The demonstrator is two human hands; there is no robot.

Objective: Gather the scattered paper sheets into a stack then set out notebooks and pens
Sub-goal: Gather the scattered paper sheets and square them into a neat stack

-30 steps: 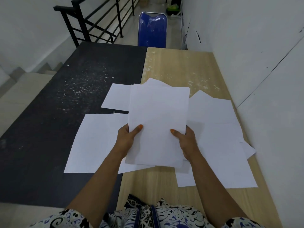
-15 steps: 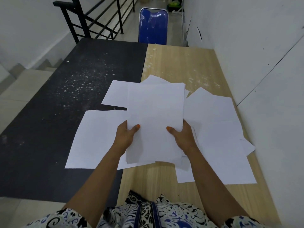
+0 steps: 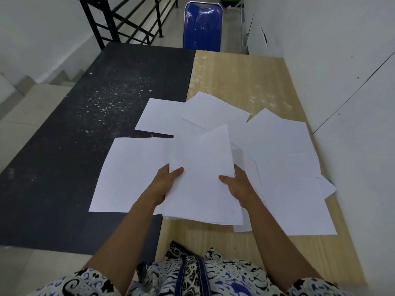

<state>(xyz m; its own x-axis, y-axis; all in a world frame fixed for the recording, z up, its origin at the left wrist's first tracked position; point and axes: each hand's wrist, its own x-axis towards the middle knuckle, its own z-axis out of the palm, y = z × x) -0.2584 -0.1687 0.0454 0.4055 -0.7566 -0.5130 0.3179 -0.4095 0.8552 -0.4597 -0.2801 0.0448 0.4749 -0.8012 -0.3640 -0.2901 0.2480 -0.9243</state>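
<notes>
I hold a small bundle of white paper sheets (image 3: pixel 203 178) just above the table, tilted slightly to the right. My left hand (image 3: pixel 164 184) grips its left edge with the thumb on top. My right hand (image 3: pixel 238 186) grips its right edge the same way. More loose white sheets lie spread beneath and around the bundle: one large sheet (image 3: pixel 128 174) on the black surface to the left, others (image 3: pixel 288 167) fanned out on the wooden surface to the right, and a few (image 3: pixel 192 112) behind. No notebooks or pens are visible.
A black tabletop (image 3: pixel 74 135) adjoins a light wooden tabletop (image 3: pixel 245 82); the white wall (image 3: pixel 342 92) runs close along the right. A blue chair (image 3: pixel 202 28) stands at the far end, a black railing (image 3: pixel 119 18) and stairs at the back left.
The bundle in my hands has dropped lower and turned slightly clockwise, uncovering sheets behind it. Both hands keep their grip on its side edges.
</notes>
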